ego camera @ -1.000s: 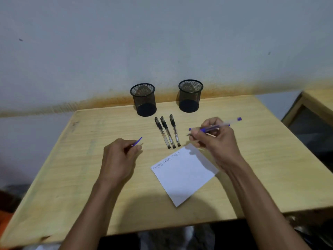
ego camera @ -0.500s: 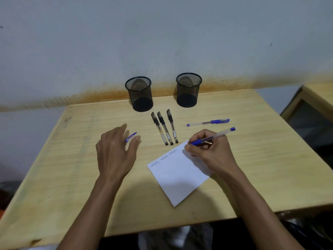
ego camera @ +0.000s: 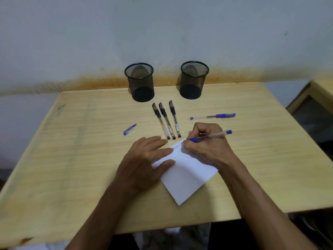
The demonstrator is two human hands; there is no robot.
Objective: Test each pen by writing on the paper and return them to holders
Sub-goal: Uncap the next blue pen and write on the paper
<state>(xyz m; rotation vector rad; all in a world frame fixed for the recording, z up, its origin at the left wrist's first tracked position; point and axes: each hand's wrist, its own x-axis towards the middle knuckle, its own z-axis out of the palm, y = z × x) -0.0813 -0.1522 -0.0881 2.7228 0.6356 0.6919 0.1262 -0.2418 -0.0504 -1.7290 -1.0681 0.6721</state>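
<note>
The right hand point(ego camera: 210, 147) grips a blue pen point(ego camera: 210, 136) in a writing hold, fingers pinched near the tip, the barrel slanting up and to the right past the knuckles. The tip touches the far corner of the paper point(ego camera: 187, 175), beside a short line of handwriting that runs along the paper's upper left edge. The paper is a white sheet lying turned like a diamond on the counter point(ego camera: 72, 159), one corner pointing toward the person.

The left hand point(ego camera: 144, 163) lies flat and released, palm down, holding nothing. Its fingers and thumb press on the left part of the paper, covering part of the writing.

A blue cap point(ego camera: 130, 129) lies alone on the counter to the left of the hands, well apart from the paper.

Three black pens point(ego camera: 166, 120) lie side by side just beyond the paper, capped, their cap ends toward the wall and their near ends just short of the paper's far corner. The left two are close together; the third sits slightly apart on the right.

A second blue pen point(ego camera: 212, 116), capped, lies crosswise to the right of the black ones, beyond the right hand, with the cap end pointing right.

Two black mesh holders stand upright at the far edge of the counter near the wall: the left holder point(ego camera: 139, 82) behind the black pens, the right holder point(ego camera: 194, 79) well apart from it. No pen shows in either.
</note>
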